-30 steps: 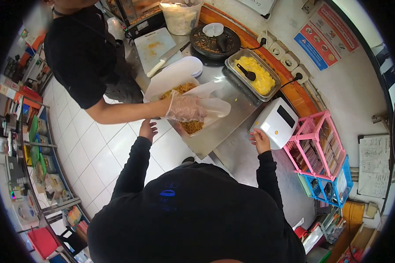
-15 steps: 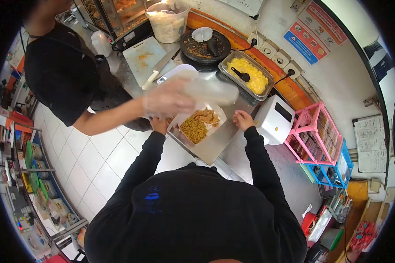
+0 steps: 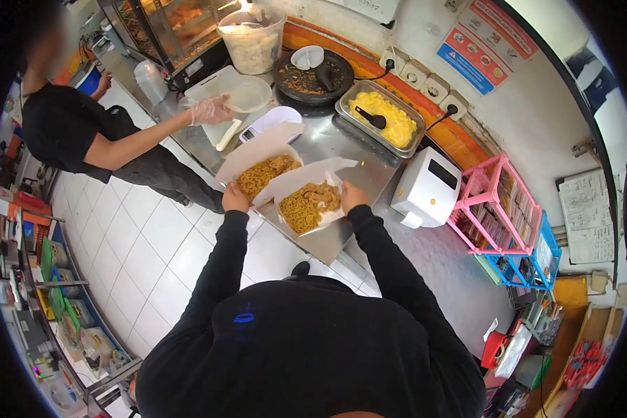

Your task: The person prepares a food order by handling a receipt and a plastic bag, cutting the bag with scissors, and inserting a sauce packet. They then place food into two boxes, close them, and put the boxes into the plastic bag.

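Observation:
Two open paper boxes of noodles and pale brown food sit side by side on the steel counter. My left hand (image 3: 235, 198) is closed at the near left corner of the left box (image 3: 238, 159). At the right edge of the other box (image 3: 322, 221), my right hand (image 3: 355, 198) pinches the paper wall. The raised flap between them overlaps part of the left box. Yellow noodles (image 3: 301, 212) fill the right box's left side, with brown pieces (image 3: 322, 196) beside them. Behind the boxes is a white scale (image 3: 279, 122).
A co-worker's gloved hand (image 3: 211, 111) is at a clear plastic container (image 3: 248, 93) over a cutting board (image 3: 200, 88). Behind are a stone mortar (image 3: 298, 90), a tray of yellow food (image 3: 397, 127) and a tub (image 3: 252, 45). A white machine (image 3: 428, 189) stands right.
The co-worker's hand and clear container have moved back and left, uncovering the left box. My right hand has come inward onto the right box. My left hand has shifted slightly left.

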